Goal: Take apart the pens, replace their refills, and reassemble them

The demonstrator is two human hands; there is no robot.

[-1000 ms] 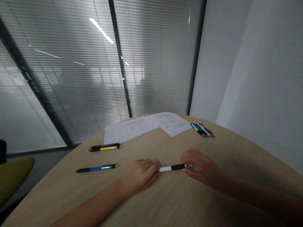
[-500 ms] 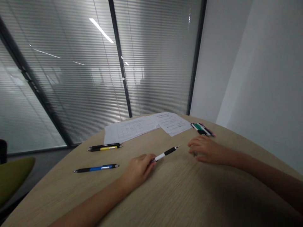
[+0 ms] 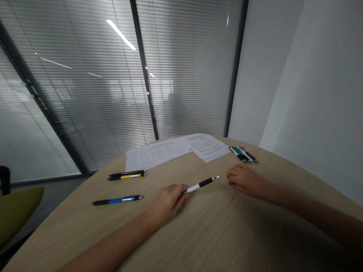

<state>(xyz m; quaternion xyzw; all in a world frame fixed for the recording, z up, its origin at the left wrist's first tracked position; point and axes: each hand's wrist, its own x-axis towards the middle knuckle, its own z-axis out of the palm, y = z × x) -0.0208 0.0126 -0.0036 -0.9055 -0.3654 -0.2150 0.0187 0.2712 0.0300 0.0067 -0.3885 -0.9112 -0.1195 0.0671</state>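
My left hand (image 3: 168, 199) rests low over the table, its thumb and fingers pinching the rear end of a white pen (image 3: 193, 188) with a black grip. The pen points to the right, and its slim metal tip faces my right hand (image 3: 244, 180). That hand has its fingers curled together just beyond the tip, apart from the pen; whether anything is inside them is hidden. Left of my left hand lies a blue pen (image 3: 115, 201) with a black grip. Farther back, a yellow-and-black pen (image 3: 132, 176) lies beside a black pen (image 3: 119, 174).
Printed sheets of paper (image 3: 159, 154) overlap at the far side of the round wooden table (image 3: 181, 241). Several green, white, black and pink pens (image 3: 243, 154) lie in a row behind my right hand. A green chair (image 3: 19, 211) stands at the left, beyond the table edge.
My right hand's fingers have curled in from a looser, more spread pose. My left hand still holds the white pen in almost the same place.
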